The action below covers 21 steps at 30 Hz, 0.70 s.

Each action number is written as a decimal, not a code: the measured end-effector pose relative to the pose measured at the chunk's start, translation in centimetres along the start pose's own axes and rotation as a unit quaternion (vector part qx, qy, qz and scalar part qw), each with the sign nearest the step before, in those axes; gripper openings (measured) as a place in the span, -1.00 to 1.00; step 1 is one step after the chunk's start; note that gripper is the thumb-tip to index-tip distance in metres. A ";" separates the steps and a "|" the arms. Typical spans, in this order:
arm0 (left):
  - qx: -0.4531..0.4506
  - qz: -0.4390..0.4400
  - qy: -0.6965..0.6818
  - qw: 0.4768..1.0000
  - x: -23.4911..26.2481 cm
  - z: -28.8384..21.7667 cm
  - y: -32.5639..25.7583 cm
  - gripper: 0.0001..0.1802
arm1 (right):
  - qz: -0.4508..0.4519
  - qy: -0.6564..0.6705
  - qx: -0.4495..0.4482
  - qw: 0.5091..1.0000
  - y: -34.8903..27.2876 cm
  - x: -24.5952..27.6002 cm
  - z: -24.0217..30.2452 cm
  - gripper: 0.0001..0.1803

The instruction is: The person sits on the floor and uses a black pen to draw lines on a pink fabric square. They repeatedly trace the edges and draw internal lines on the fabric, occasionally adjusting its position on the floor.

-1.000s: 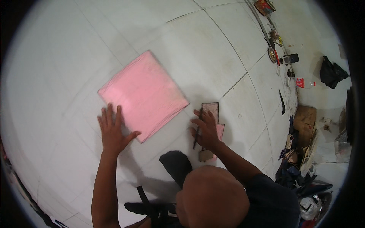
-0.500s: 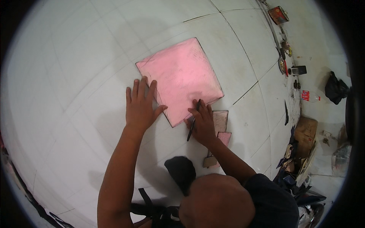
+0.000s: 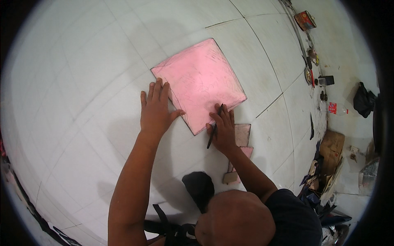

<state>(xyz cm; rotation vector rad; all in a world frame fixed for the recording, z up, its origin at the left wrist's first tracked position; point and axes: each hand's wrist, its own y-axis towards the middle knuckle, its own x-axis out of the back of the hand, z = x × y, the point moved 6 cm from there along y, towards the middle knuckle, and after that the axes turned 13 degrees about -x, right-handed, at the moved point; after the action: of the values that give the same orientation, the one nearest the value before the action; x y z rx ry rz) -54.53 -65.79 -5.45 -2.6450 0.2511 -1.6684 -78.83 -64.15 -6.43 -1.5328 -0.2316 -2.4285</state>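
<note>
A pink four-cornered sheet (image 3: 201, 82) with dark lines along its edges and faint marks on top lies flat on the floor. My left hand (image 3: 156, 110) rests at its left edge, fingers stretched out, the thumb tip near the lower part of that edge. At the lower right edge is my right hand (image 3: 223, 133), closed around a slim black pen (image 3: 214, 129). The pen slants upward between the fingers, some of which touch the sheet. Just beyond the right hand lie smaller flat pieces, a greyish-pink one (image 3: 243, 133) and a pink one (image 3: 247, 151).
Pale tiles (image 3: 102, 102) with dark joints surround the sheet. A small brown block (image 3: 230, 177) lies near my right forearm. Along the right wall are a red tin (image 3: 305, 20), a plastic bottle (image 3: 337, 109), a black bag (image 3: 364, 99) and cardboard (image 3: 331, 151).
The whole view has shifted a little. Against the tiles, the pink sheet and both hands sit slightly farther away. The pen stays in my right hand.
</note>
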 end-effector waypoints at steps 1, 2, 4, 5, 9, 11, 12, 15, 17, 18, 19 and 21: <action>0.000 -0.007 -0.005 1.000 -0.2 0.1 -0.1 0.13 | 0.000 0.001 0.000 1.000 0.1 0.0 0.0 -0.60; 0.001 -0.013 -0.010 1.000 -0.3 0.1 -0.2 0.14 | 0.001 0.002 -0.001 1.000 0.0 0.1 0.0 -0.61; -0.008 -0.024 -0.001 1.000 -0.4 0.2 -0.3 0.15 | -0.003 0.012 0.005 1.000 0.1 0.1 0.1 -0.61; -0.013 -0.030 0.002 0.999 -0.3 0.1 -0.2 0.16 | -0.005 0.015 0.008 1.000 0.1 0.2 0.1 -0.61; -0.011 -0.036 -0.016 0.999 -0.3 0.2 -0.2 0.16 | -0.006 0.012 0.009 1.000 0.1 0.3 0.1 -0.61; -0.015 -0.046 -0.013 0.999 -0.4 0.3 -0.3 0.15 | -0.007 0.011 0.008 1.000 0.1 0.2 0.1 -0.61; -0.017 -0.042 -0.010 0.999 -0.4 0.3 -0.3 0.16 | -0.010 0.011 0.008 1.000 0.1 0.3 0.1 -0.62; -0.017 -0.029 -0.004 0.999 -0.5 0.1 -0.4 0.17 | -0.011 0.014 0.006 1.000 -0.3 0.3 0.0 -0.62; -0.014 -0.028 0.003 1.000 -0.3 0.1 -0.2 0.17 | -0.012 0.022 0.007 1.000 0.1 0.1 0.0 -0.61; -0.011 -0.032 0.001 0.999 -0.3 0.1 -0.2 0.19 | -0.010 0.021 0.007 1.000 0.1 0.2 0.0 -0.61; -0.007 -0.036 -0.002 0.999 -0.3 -0.1 -0.3 0.21 | -0.009 0.021 0.007 1.000 0.2 0.4 0.1 -0.60; 0.002 -0.028 -0.010 1.000 -0.3 0.0 -0.4 0.25 | -0.007 0.020 0.007 1.000 0.2 0.3 0.2 -0.59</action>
<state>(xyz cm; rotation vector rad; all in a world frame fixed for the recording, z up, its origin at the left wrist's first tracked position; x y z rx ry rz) -54.66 -65.39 -5.70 -2.6884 0.1742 -1.6560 -78.74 -64.35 -6.11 -1.4807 -0.2507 -2.4599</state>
